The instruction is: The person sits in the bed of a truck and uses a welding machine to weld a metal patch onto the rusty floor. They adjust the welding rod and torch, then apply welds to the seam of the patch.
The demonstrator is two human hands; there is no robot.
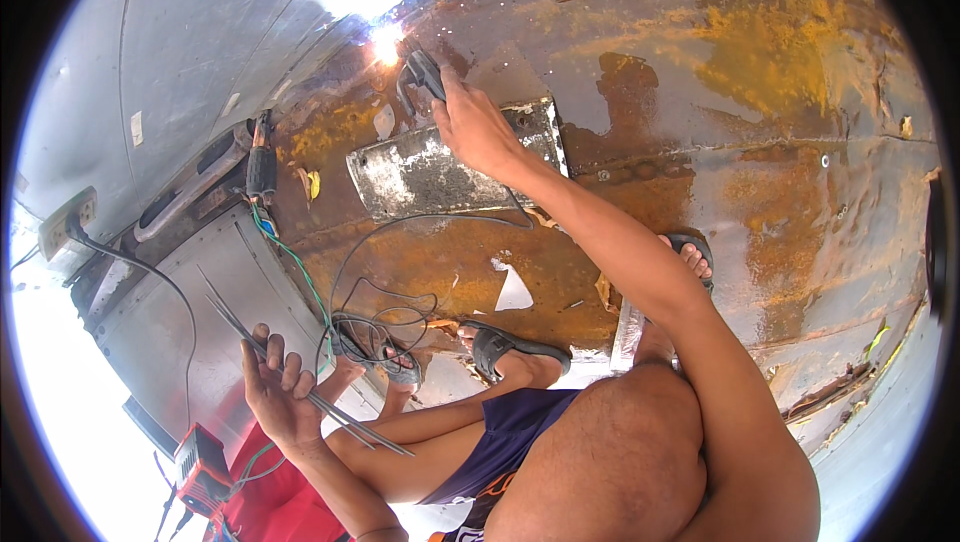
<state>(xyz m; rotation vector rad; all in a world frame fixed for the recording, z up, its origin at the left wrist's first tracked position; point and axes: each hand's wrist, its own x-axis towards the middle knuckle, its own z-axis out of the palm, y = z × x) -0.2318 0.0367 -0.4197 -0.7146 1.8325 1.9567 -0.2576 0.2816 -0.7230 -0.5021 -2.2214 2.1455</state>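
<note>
My right hand [475, 127] is stretched forward and grips a dark welding electrode holder [425, 72]. Its tip meets the rusty metal floor [700, 122] at a bright white arc [385, 42]. Just below that hand a grey, scuffed metal patch plate [420, 177] lies on the floor. My left hand [275, 392] is raised at the lower left, palm up, with several thin welding rods [330, 412] lying across its fingers. My knee and purple shorts fill the lower middle.
A black clamp [262, 167] with green wire sits left of the plate. Dark cables [390, 292] loop over the floor by my sandalled feet [510, 347]. A small red welding machine [200, 467] stands lower left. Another sandalled foot [385, 357] and red cloth are nearby.
</note>
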